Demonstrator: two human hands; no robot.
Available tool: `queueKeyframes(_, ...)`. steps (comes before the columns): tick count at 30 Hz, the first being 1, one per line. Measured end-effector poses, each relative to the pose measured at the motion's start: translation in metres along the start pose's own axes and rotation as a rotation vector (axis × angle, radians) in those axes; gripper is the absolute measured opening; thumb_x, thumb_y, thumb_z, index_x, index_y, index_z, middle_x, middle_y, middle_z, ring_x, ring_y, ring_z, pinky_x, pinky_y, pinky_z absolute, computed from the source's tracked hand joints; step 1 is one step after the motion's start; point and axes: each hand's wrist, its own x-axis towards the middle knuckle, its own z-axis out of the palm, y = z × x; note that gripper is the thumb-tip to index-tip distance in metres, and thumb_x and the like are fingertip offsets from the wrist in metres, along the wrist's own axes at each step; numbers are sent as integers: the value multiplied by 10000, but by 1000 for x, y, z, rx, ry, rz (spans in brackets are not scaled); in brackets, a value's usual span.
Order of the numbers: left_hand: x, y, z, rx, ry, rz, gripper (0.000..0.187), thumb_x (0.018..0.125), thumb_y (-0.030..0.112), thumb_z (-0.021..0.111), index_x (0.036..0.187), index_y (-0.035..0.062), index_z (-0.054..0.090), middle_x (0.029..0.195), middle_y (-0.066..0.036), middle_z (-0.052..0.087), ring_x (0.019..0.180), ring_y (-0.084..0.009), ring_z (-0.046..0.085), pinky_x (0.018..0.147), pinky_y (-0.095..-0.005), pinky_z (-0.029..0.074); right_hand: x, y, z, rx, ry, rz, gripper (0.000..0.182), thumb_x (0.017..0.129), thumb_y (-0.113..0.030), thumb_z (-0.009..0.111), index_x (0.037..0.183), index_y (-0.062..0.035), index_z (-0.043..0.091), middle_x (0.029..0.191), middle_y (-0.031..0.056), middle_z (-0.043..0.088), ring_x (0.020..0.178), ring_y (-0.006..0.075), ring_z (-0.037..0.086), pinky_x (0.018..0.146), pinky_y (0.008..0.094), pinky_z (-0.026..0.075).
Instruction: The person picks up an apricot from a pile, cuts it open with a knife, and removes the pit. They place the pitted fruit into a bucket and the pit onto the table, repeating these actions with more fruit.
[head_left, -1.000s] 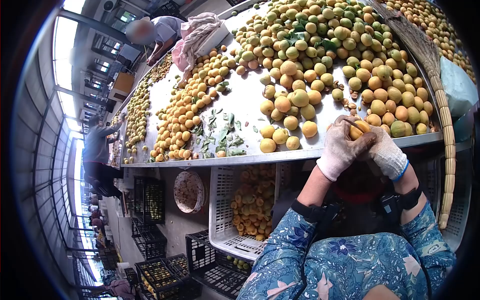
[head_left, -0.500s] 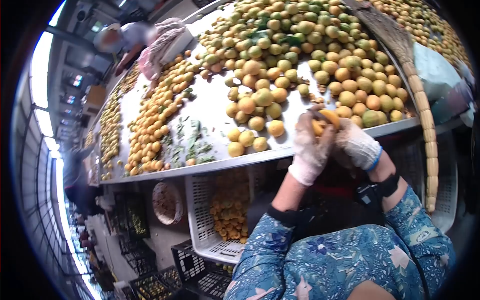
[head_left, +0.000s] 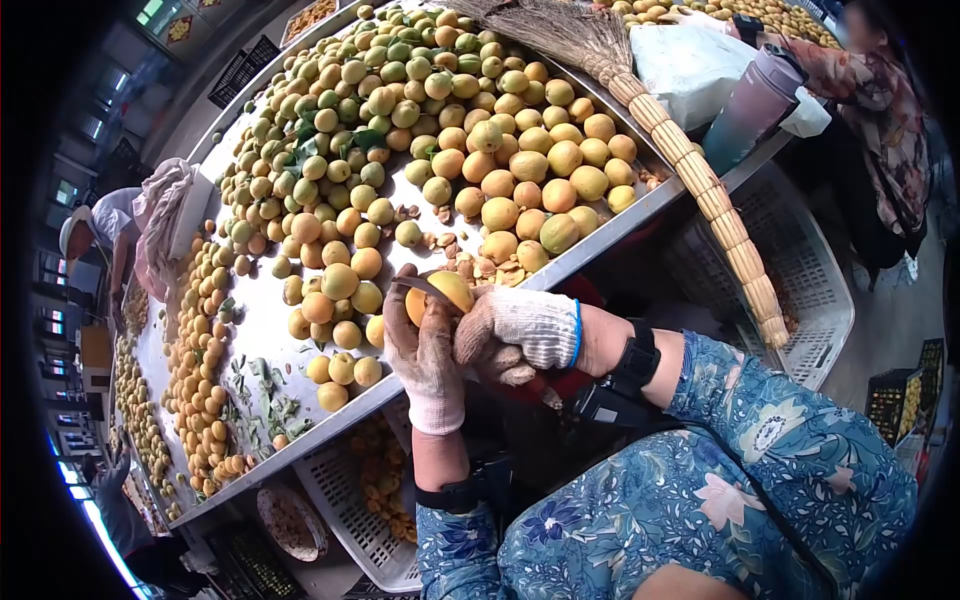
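My left hand, in a stained white glove, grips a yellow-orange apricot between thumb and fingers at the table's front edge. A thin dark curved strip, which looks like a blade, lies across the fruit; its other end is hidden. My right hand, gloved too, presses against the fruit's right side with its fingers curled in. What those fingers hold is hidden. Just beyond the hands lie apricot stones and pieces and a group of whole apricots.
A metal-edged table carries large heaps of apricots. A straw broom lies over its right edge, near a tumbler and a white bag. White crates stand below. Co-workers are at the right and far left.
My view has turned to the right, bringing the tumbler and a co-worker into sight. Both hands stay together around the fruit, which now shows a rounded yellow side.
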Motion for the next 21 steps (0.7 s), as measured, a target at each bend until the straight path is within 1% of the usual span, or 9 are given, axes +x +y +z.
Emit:
queueKeyframes(3,-2,2,-2,-57,-27,-23,443,913,169,553,1283,-55,456,1177,-153,572,1023,-209,591,848,-349,514,3,3,-2,0,-31,-2,207,841,-124,591,656,-99,500,503,-3,384,338,111,320,324,245,253)
queueKeyframes(5,2,-9,-10,281,-52,220,388,916,174,564,1222,-57,501,1210,-159,563,1004,-222,608,818,-352,530,4,3,-1,73,-84,30,208,838,-118,592,656,-107,492,496,-2,392,339,106,325,324,246,248)
queueKeyframes(7,9,-16,-16,792,-9,760,339,916,176,573,1160,-55,531,1230,-163,555,976,-226,623,808,-338,535,6,4,0,90,-117,24,214,823,-107,595,645,-110,475,493,-1,402,340,105,329,324,244,245)
queueKeyframes(9,4,-18,-11,613,10,541,313,905,148,579,1138,-55,530,1183,-162,575,950,-216,627,788,-322,537,7,2,6,-61,19,-9,166,797,-105,602,669,-104,496,504,2,428,343,114,355,322,256,277)
queueKeyframes(11,3,-17,-11,154,168,21,342,898,155,589,1160,-54,520,1127,-150,594,940,-203,620,785,-308,532,11,-4,14,-193,81,-64,74,776,-111,612,759,-74,550,525,19,471,341,141,403,319,290,339)
queueKeyframes(13,4,-13,-15,184,171,-9,379,895,181,603,1178,-54,512,1094,-139,601,919,-191,617,781,-288,525,19,-3,19,-834,428,-326,126,768,-111,615,874,-51,582,556,36,507,354,160,452,313,311,380)
queueKeyframes(14,6,-12,-16,129,228,-37,411,910,231,600,1193,-53,510,1065,-126,612,905,-175,620,770,-270,515,18,-4,15,-937,396,-399,167,790,-138,626,921,-43,585,593,46,529,372,147,475,302,293,381)
queueKeyframes(19,19,-12,-39,-364,334,-188,411,914,194,602,1225,-52,492,1110,-129,588,971,-172,601,829,-276,519,-2,-10,19,-325,33,-66,218,834,-226,647,940,-53,565,597,22,474,369,108,440,292,262,365)
queueKeyframes(21,20,-17,-43,-382,439,-180,412,900,187,625,1215,-49,505,1083,-126,599,930,-166,606,811,-262,516,0,-5,20,-165,62,-28,511,856,-252,647,1285,-75,431,586,-5,467,355,69,391,291,226,340)
